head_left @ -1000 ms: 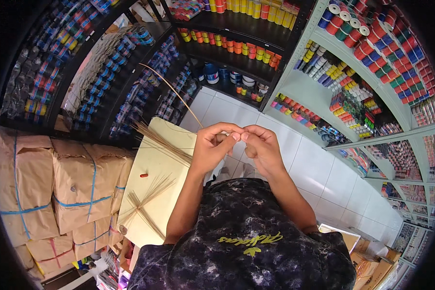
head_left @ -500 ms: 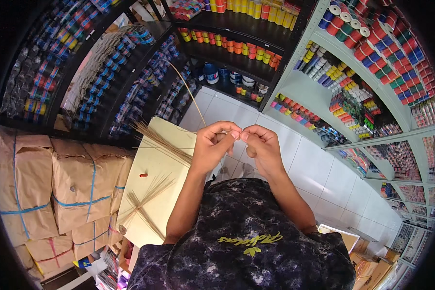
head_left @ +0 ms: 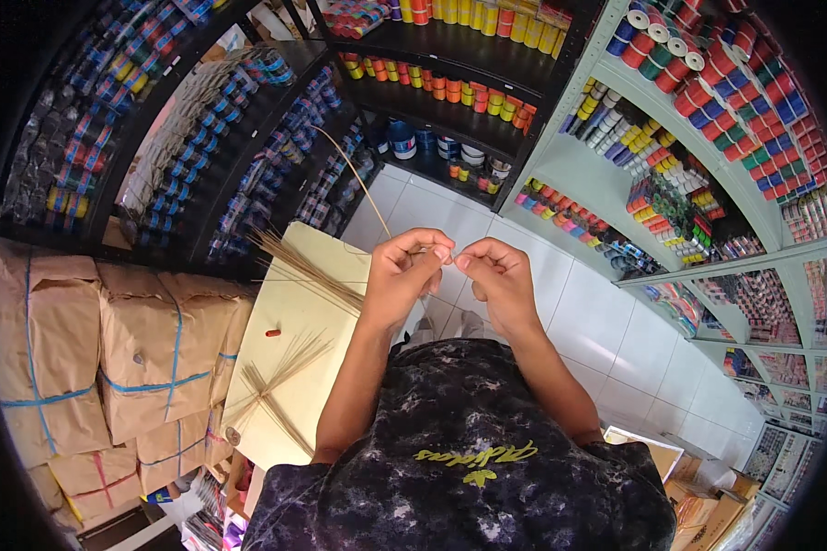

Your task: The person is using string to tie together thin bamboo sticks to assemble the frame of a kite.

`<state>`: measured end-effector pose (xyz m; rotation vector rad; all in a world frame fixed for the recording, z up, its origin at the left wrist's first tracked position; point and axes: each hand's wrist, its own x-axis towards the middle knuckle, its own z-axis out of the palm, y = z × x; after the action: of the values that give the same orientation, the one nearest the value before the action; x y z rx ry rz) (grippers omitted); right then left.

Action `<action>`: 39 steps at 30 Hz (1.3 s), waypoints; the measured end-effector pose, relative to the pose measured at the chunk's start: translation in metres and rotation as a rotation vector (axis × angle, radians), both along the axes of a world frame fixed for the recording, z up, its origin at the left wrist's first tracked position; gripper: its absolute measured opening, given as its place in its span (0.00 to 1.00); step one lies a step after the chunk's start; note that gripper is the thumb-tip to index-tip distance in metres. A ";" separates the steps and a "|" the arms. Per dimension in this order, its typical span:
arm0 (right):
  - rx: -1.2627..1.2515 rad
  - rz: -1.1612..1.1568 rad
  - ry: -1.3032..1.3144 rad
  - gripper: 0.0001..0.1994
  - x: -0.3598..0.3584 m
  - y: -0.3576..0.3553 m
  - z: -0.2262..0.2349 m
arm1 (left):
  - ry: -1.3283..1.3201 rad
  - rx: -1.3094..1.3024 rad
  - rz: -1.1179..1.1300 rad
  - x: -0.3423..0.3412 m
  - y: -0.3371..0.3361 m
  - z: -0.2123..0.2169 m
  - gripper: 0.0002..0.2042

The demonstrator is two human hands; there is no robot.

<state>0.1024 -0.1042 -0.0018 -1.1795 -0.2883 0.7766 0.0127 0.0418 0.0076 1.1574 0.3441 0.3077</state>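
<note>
My left hand (head_left: 399,280) is closed in a pinch on a thin tan strand (head_left: 363,184). The strand's long end rises in a curve past the knuckles toward the black shelves. My right hand (head_left: 500,280), a short gap to the right, is pinched as well, with its fingertips at the strand's short end; a sliver of it shows between the hands. Left of my left hand, a bundle of similar tan strands (head_left: 317,277) lies on a pale yellow board (head_left: 289,354). Nearer to me on the board are crossed strands (head_left: 266,397) and a small red object (head_left: 273,332).
Paper-wrapped parcels (head_left: 156,354) tied with blue cord are stacked at the left. Black shelves (head_left: 441,101) of spools and packets stand ahead and left; pale green shelves (head_left: 579,165) with more spools curve along the right. White floor tiles (head_left: 570,303) lie beneath my hands.
My hands have drawn slightly apart, so a little gap now shows between the fingertips. The long strand's far end has shifted slightly downward.
</note>
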 end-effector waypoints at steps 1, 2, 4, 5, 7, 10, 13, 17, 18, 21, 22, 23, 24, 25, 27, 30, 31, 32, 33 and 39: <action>-0.002 0.002 -0.008 0.04 0.000 0.000 -0.001 | 0.000 0.000 0.000 0.000 0.000 0.000 0.06; -0.001 0.002 -0.008 0.04 0.000 0.000 -0.001 | -0.009 -0.002 -0.001 0.000 0.001 -0.001 0.06; 0.009 -0.009 -0.019 0.04 -0.001 0.001 -0.001 | -0.018 -0.004 -0.003 0.000 0.001 -0.002 0.06; 0.009 -0.010 -0.019 0.04 -0.001 0.001 -0.001 | -0.011 -0.001 -0.002 0.000 0.001 -0.002 0.06; 0.002 -0.031 -0.029 0.03 -0.001 0.001 -0.003 | -0.004 0.002 0.000 0.001 0.001 0.000 0.07; 0.001 -0.053 -0.020 0.03 0.000 0.001 -0.003 | 0.031 -0.014 0.013 0.001 0.000 0.003 0.06; 0.027 -0.064 0.012 0.03 0.000 -0.001 -0.003 | 0.015 -0.024 0.019 0.001 0.002 0.004 0.06; 0.027 -0.118 -0.034 0.03 -0.002 0.000 -0.003 | 0.023 -0.016 -0.002 0.000 0.004 0.002 0.06; 0.008 -0.142 -0.074 0.04 -0.001 0.000 -0.006 | 0.021 -0.020 -0.013 0.000 0.004 0.001 0.06; -0.024 -0.201 -0.163 0.03 0.000 -0.001 -0.010 | 0.029 -0.029 -0.029 0.000 0.004 0.002 0.06; -0.037 -0.235 -0.211 0.03 -0.001 -0.001 -0.010 | 0.029 -0.028 -0.029 0.000 0.004 0.002 0.06; -0.037 -0.235 -0.211 0.03 -0.001 -0.001 -0.010 | 0.035 -0.013 -0.029 0.000 0.005 0.002 0.06; -0.045 -0.251 -0.251 0.03 -0.001 0.000 -0.009 | 0.041 0.002 -0.030 0.001 0.006 0.002 0.06; -0.053 -0.268 -0.291 0.02 -0.001 0.001 -0.008 | 0.041 0.002 -0.031 0.002 0.007 0.002 0.06; -0.068 -0.261 -0.317 0.02 0.001 -0.001 -0.005 | 0.057 0.107 -0.001 0.003 0.009 0.004 0.05; -0.089 -0.258 -0.371 0.02 0.002 -0.001 -0.003 | 0.040 0.191 -0.014 0.004 0.011 0.004 0.05; -0.096 -0.263 -0.400 0.02 0.002 -0.001 -0.003 | 0.040 0.191 -0.015 0.004 0.011 0.004 0.05; -0.096 -0.264 -0.400 0.02 0.002 -0.001 -0.003 | 0.039 0.208 -0.003 0.003 0.011 0.003 0.05; -0.107 -0.270 -0.425 0.02 0.002 -0.001 -0.004 | 0.038 0.225 0.008 0.003 0.011 0.002 0.04; -0.077 -0.283 -0.360 0.02 -0.002 0.004 -0.014 | 0.029 0.223 0.089 0.005 0.009 0.000 0.04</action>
<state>0.1006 -0.1004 -0.0161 -1.3968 -0.3799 0.3279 0.0180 0.0513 0.0079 1.3687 0.3948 0.4153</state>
